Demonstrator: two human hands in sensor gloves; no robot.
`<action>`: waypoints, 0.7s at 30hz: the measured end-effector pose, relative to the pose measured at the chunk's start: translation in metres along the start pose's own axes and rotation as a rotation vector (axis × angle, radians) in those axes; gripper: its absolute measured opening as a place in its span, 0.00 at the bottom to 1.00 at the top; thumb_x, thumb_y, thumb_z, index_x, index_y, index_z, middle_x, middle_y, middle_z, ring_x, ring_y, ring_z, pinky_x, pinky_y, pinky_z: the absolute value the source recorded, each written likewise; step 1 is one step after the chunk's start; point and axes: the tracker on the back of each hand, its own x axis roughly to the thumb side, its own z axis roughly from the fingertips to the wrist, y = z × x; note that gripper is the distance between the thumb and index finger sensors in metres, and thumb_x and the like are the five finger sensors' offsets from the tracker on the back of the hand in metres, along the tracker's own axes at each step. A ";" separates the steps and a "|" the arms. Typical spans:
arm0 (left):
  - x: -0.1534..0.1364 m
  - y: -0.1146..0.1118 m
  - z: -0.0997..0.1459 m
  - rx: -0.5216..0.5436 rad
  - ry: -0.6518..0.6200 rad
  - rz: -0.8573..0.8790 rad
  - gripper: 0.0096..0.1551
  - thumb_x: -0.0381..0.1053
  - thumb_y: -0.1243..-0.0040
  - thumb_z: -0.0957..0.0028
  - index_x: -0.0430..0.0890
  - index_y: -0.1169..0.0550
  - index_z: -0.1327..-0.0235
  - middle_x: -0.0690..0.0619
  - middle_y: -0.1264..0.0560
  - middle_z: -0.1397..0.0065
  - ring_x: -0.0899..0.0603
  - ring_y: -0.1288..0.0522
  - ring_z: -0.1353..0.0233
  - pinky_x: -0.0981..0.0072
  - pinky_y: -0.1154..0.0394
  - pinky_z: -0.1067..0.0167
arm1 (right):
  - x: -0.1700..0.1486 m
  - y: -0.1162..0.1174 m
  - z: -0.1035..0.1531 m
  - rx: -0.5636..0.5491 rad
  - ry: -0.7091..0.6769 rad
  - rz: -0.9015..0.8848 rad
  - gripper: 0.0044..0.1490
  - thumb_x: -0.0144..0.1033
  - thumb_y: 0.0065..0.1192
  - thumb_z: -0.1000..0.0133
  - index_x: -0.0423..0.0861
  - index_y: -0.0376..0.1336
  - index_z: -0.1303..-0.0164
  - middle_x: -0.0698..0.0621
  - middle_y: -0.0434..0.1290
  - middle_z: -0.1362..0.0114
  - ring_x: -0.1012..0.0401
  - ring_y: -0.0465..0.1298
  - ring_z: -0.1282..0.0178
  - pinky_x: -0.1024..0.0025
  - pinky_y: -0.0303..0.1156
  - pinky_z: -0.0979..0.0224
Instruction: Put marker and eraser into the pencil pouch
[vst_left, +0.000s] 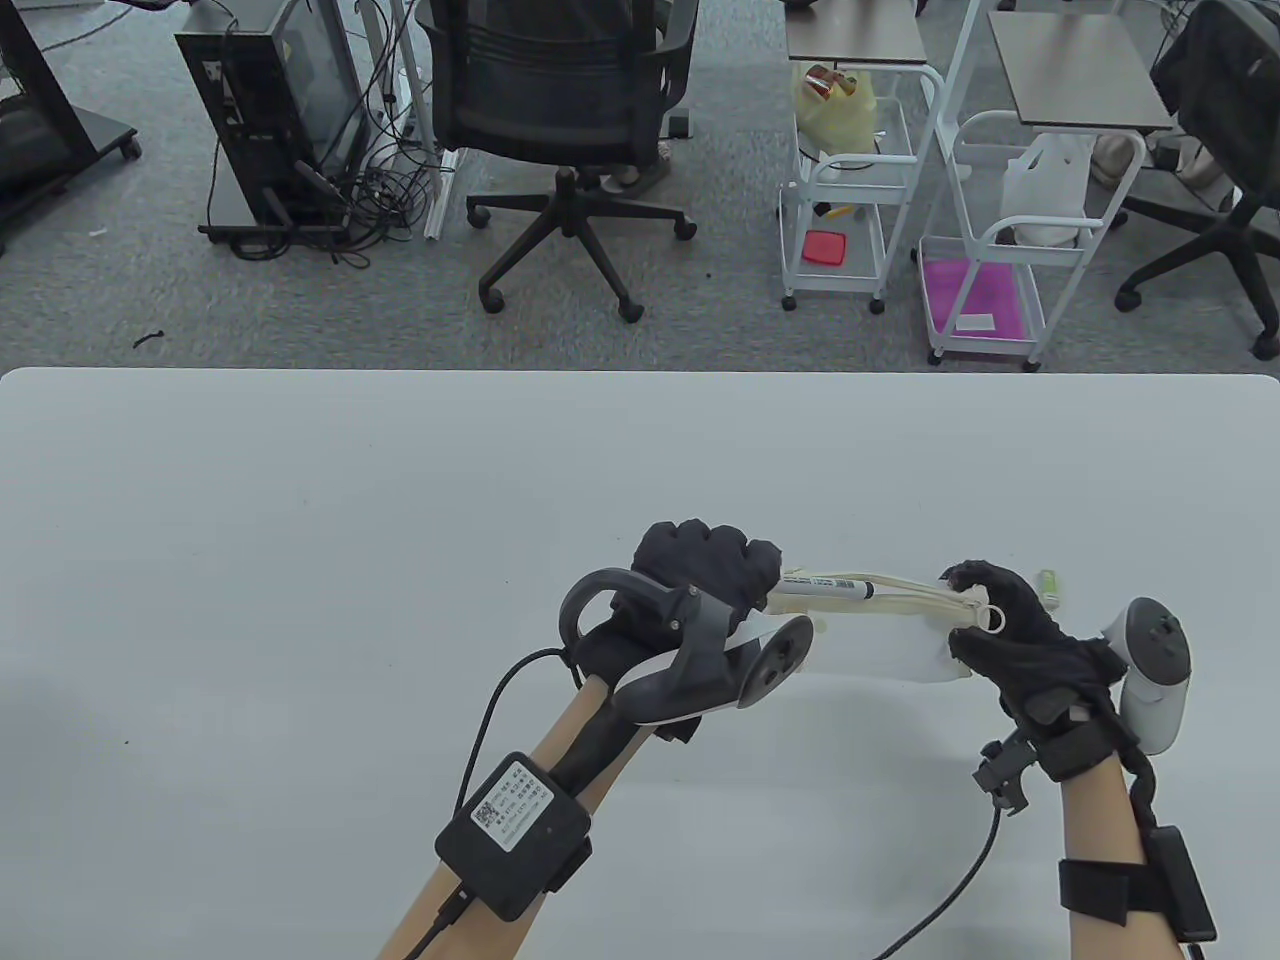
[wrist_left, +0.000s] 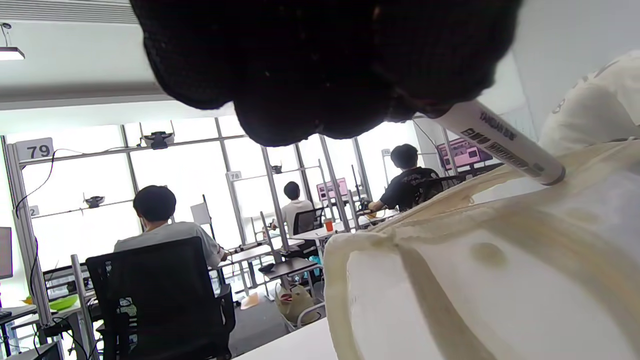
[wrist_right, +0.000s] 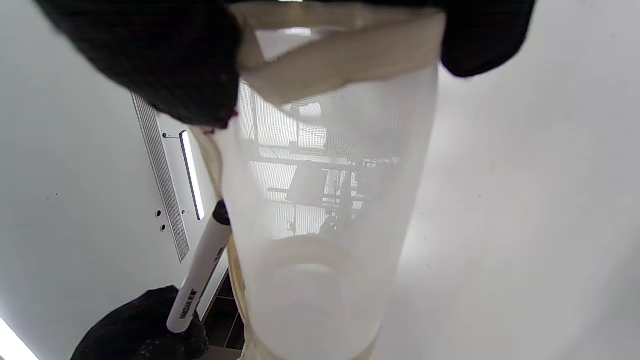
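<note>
The white mesh pencil pouch (vst_left: 880, 655) is held just above the table between my hands. My right hand (vst_left: 975, 590) grips its right end by the cream zipper edge, near the metal ring (vst_left: 993, 618). My left hand (vst_left: 750, 580) grips a white marker (vst_left: 822, 588) and holds it lying along the pouch's top edge. In the left wrist view the marker (wrist_left: 500, 142) touches the pouch's cream edge (wrist_left: 500, 210). In the right wrist view the marker's dark tip (wrist_right: 220, 212) sits at the pouch (wrist_right: 325, 200) seam. A small green and white eraser (vst_left: 1047, 586) lies on the table behind my right hand.
The white table (vst_left: 300, 560) ends at its far edge (vst_left: 640, 372). Beyond it stand an office chair (vst_left: 560, 110) and white carts (vst_left: 850, 200) on the floor.
</note>
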 end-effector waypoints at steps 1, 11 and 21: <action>0.002 0.000 0.000 0.022 0.000 0.001 0.26 0.60 0.39 0.54 0.61 0.19 0.40 0.58 0.14 0.44 0.50 0.15 0.44 0.51 0.20 0.37 | 0.000 0.000 0.000 0.001 -0.001 0.000 0.44 0.46 0.75 0.54 0.60 0.59 0.27 0.44 0.54 0.17 0.40 0.67 0.25 0.41 0.69 0.34; 0.024 -0.001 -0.006 0.099 -0.029 -0.074 0.25 0.60 0.38 0.55 0.62 0.18 0.42 0.58 0.14 0.44 0.50 0.15 0.44 0.51 0.19 0.37 | 0.000 0.004 -0.001 0.018 -0.001 0.021 0.44 0.46 0.75 0.55 0.60 0.59 0.27 0.44 0.54 0.17 0.40 0.67 0.25 0.41 0.69 0.34; 0.045 -0.006 -0.010 0.107 -0.088 -0.053 0.23 0.55 0.37 0.53 0.62 0.17 0.43 0.60 0.12 0.42 0.53 0.12 0.45 0.55 0.17 0.39 | 0.007 0.014 -0.002 0.046 -0.031 0.025 0.44 0.46 0.75 0.55 0.60 0.59 0.27 0.44 0.54 0.17 0.40 0.67 0.25 0.42 0.69 0.34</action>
